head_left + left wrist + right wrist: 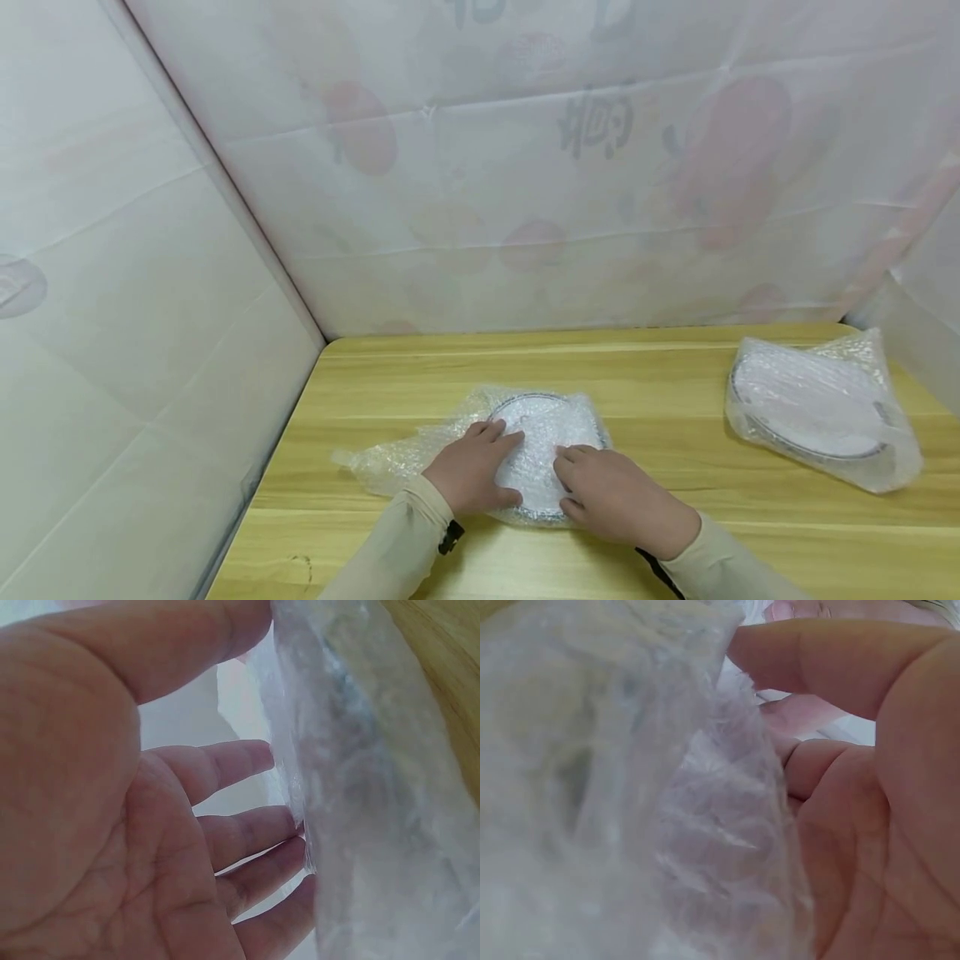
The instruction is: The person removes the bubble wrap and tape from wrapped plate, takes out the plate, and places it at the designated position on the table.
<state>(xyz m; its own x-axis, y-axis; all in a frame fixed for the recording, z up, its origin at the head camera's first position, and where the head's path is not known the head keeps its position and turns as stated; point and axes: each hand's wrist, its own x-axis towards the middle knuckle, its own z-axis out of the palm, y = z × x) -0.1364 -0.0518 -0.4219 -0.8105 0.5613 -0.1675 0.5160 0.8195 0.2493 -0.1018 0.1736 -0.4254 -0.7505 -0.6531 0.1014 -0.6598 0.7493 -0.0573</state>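
A round white plate (pixel 536 467) with a dark patterned rim lies on the wooden table inside bubble wrap (pixel 397 462), whose loose tail spreads to the left. My left hand (pixel 474 471) rests on the plate's left side, fingers spread and fairly straight. In the left wrist view, its fingertips touch the crinkled wrap (pixel 360 787). On the right side of the plate, my right hand (pixel 618 498) has curled fingers and grips the wrap. The right wrist view shows the film (pixel 727 847) covering part of those fingers, with the thumb (pixel 802 660) at its upper edge.
A second white plate (pixel 810 400) with a dark rim, also in bubble wrap, lies at the table's right side. Printed white sheeting (pixel 480 200) hangs behind the table (pixel 660 367), and a pale panel (pixel 150 333) stands along its left edge.
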